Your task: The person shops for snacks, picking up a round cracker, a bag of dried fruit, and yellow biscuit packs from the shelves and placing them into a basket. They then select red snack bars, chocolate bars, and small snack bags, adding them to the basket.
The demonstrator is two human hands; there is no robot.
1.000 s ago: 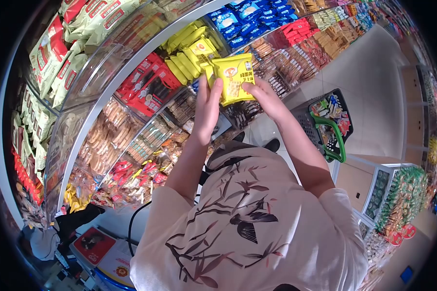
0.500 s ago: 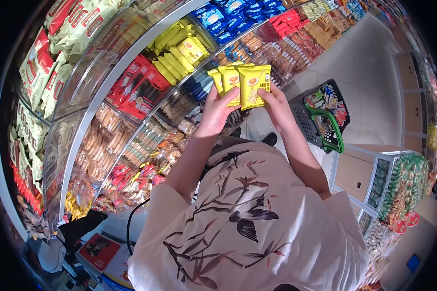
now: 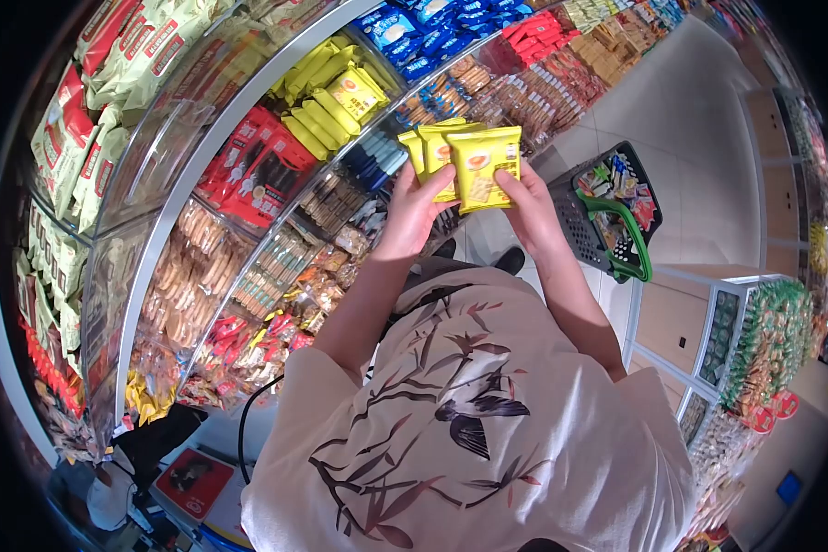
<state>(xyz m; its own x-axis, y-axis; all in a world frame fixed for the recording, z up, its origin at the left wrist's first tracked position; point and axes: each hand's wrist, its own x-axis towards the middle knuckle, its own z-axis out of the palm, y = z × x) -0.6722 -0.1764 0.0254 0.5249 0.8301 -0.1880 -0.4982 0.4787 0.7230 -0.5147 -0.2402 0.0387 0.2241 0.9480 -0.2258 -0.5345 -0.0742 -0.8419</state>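
My left hand (image 3: 412, 210) is closed on a fanned stack of yellow snack packets (image 3: 439, 147), its thumb pressed across the front. A single yellow snack packet (image 3: 478, 166), printed with an egg-yolk picture and biscuits, is pinched in my right hand (image 3: 530, 207), thumb on its face. This packet overlaps the right edge of the stack. Both hands are raised in front of my body, at the edge of the shelves. Up and to the left, matching yellow packets (image 3: 329, 124) lie in a shelf bin.
A grey shopping basket (image 3: 587, 235) with a green handle (image 3: 624, 221) stands on the floor at right, holding assorted snacks. Red packets (image 3: 258, 166), blue packets (image 3: 423, 41) and bagged biscuits (image 3: 193, 258) fill the neighbouring bins. A cabinet (image 3: 676, 322) stands at right.
The right-hand packet has shifted slightly right and tilted, covering part of the stack's edge. The stack in my left hand stays nearly in place. The view has moved a little.
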